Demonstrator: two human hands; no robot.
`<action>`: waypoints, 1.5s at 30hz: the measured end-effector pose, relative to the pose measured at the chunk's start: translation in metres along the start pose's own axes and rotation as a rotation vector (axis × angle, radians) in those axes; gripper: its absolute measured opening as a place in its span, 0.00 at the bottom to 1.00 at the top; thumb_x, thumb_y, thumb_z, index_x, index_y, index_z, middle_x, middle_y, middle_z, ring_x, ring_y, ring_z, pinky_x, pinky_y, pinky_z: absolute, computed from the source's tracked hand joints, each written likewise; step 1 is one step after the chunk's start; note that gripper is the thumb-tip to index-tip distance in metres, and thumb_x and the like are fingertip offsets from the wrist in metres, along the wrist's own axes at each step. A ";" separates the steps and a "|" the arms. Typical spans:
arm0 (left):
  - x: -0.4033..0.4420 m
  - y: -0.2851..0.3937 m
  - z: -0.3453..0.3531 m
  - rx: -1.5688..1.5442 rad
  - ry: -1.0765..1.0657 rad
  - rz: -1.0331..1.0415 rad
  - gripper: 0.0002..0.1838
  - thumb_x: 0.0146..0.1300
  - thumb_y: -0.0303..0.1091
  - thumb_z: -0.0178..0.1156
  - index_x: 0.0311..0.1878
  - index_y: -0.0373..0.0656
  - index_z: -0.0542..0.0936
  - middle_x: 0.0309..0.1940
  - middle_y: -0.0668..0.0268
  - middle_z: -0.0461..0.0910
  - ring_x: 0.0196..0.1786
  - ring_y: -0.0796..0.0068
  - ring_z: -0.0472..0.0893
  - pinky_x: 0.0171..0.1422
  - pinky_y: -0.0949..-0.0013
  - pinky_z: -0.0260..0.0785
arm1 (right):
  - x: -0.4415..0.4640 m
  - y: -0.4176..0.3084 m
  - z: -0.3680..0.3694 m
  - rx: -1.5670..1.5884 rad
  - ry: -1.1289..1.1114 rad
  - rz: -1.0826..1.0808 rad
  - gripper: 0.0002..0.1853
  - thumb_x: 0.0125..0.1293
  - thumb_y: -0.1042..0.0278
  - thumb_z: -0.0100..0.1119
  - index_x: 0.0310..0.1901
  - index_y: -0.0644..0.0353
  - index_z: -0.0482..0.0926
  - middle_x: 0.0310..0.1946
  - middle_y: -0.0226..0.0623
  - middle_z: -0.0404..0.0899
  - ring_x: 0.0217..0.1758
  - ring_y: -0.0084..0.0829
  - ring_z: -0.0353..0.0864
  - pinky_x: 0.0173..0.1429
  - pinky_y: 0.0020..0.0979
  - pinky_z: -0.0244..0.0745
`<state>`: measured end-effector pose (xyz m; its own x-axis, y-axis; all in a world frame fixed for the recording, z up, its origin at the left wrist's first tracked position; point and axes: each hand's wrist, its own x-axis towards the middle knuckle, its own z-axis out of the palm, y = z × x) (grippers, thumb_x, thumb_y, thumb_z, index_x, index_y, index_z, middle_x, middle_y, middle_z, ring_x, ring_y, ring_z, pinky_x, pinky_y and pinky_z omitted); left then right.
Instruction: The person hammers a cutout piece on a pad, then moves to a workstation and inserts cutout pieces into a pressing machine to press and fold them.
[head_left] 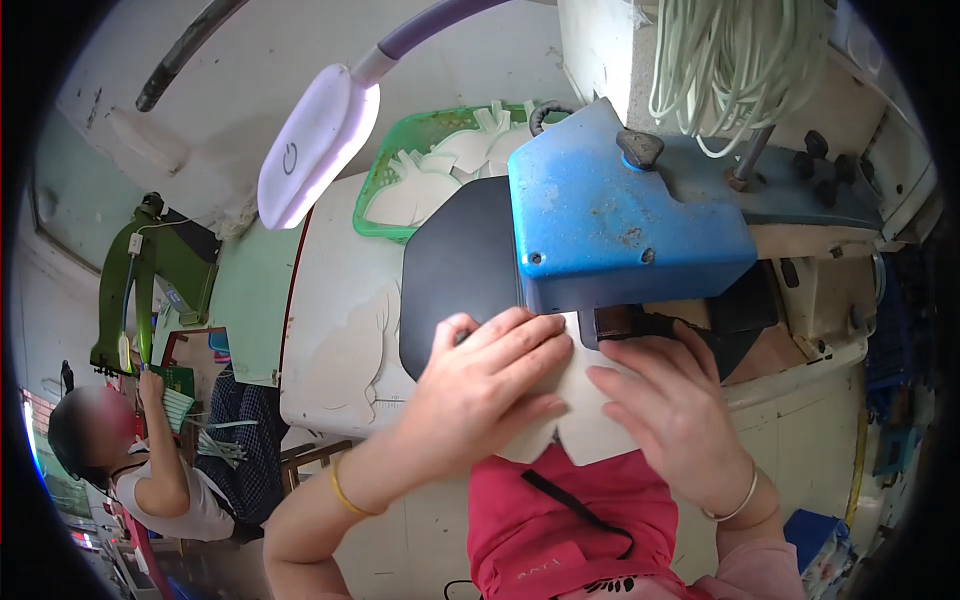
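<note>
Both hands are at the front of a blue machine head (630, 220). A cream flat piece (590, 415) lies between them, its upper end reaching under the machine. My left hand (495, 375) rests on the piece's left side, fingers bent and close together, fingertips by the machine's lower edge. On the right side, my right hand (670, 400) has its fingers spread over the piece, near a dark part beneath the head. Whether either hand grips the piece or only presses on it is hard to see.
Cream cut pieces fill a green basket (365, 205) behind a black board (455, 270). More pieces (350, 360) lie on the white table (325, 260). A lamp (320, 145) hangs above. Another person (165, 490) sits at a green machine (145, 290) on the left.
</note>
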<state>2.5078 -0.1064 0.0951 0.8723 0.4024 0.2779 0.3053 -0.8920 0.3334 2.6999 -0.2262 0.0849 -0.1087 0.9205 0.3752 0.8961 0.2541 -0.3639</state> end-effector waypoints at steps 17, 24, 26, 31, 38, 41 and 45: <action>0.009 0.040 0.037 0.205 0.207 -0.207 0.22 0.57 0.40 0.66 0.55 0.49 0.78 0.59 0.62 0.73 0.57 0.63 0.72 0.56 0.55 0.52 | 0.023 0.017 -0.011 0.059 0.004 0.159 0.18 0.53 0.75 0.66 0.46 0.61 0.73 0.43 0.42 0.74 0.49 0.48 0.73 0.53 0.44 0.67; 0.011 0.043 0.043 0.212 0.225 -0.243 0.21 0.58 0.39 0.65 0.55 0.46 0.78 0.59 0.62 0.73 0.57 0.62 0.72 0.57 0.56 0.52 | 0.028 0.014 -0.009 0.044 -0.020 0.148 0.17 0.55 0.79 0.61 0.48 0.64 0.73 0.44 0.46 0.73 0.49 0.50 0.74 0.52 0.44 0.72; 0.012 0.043 0.044 0.212 0.230 -0.245 0.21 0.58 0.38 0.65 0.55 0.46 0.78 0.59 0.62 0.73 0.58 0.62 0.72 0.57 0.55 0.52 | 0.029 0.013 -0.006 -0.047 0.001 0.120 0.16 0.55 0.79 0.60 0.48 0.65 0.75 0.44 0.46 0.74 0.49 0.49 0.74 0.52 0.42 0.72; 0.014 0.042 0.046 0.205 0.223 -0.241 0.22 0.58 0.38 0.65 0.56 0.44 0.76 0.59 0.62 0.73 0.58 0.61 0.72 0.57 0.54 0.52 | 0.029 0.005 0.008 -0.182 0.123 0.137 0.15 0.56 0.77 0.59 0.47 0.66 0.78 0.44 0.43 0.74 0.50 0.46 0.76 0.53 0.43 0.72; 0.013 0.042 0.049 0.145 0.284 -0.254 0.24 0.56 0.38 0.67 0.55 0.41 0.74 0.58 0.62 0.77 0.59 0.61 0.73 0.56 0.52 0.52 | 0.031 0.013 0.022 -0.112 0.238 0.076 0.17 0.53 0.74 0.61 0.47 0.62 0.82 0.42 0.36 0.76 0.48 0.39 0.77 0.51 0.40 0.70; 0.014 0.040 0.051 0.167 0.274 -0.234 0.24 0.55 0.38 0.67 0.54 0.40 0.75 0.57 0.61 0.77 0.59 0.61 0.73 0.56 0.52 0.52 | 0.030 0.014 0.023 -0.158 0.246 0.054 0.16 0.54 0.74 0.61 0.47 0.61 0.83 0.41 0.34 0.77 0.48 0.37 0.78 0.51 0.39 0.69; 0.016 0.040 0.049 0.214 0.251 -0.235 0.22 0.55 0.39 0.67 0.52 0.41 0.77 0.56 0.61 0.76 0.58 0.61 0.73 0.57 0.53 0.52 | 0.030 0.015 0.020 -0.198 0.244 0.052 0.17 0.53 0.74 0.62 0.47 0.60 0.83 0.42 0.32 0.77 0.47 0.35 0.77 0.50 0.38 0.68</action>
<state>2.5522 -0.1458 0.0685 0.6570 0.6144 0.4368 0.5809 -0.7820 0.2261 2.7013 -0.1891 0.0739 0.0247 0.8262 0.5628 0.9667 0.1236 -0.2240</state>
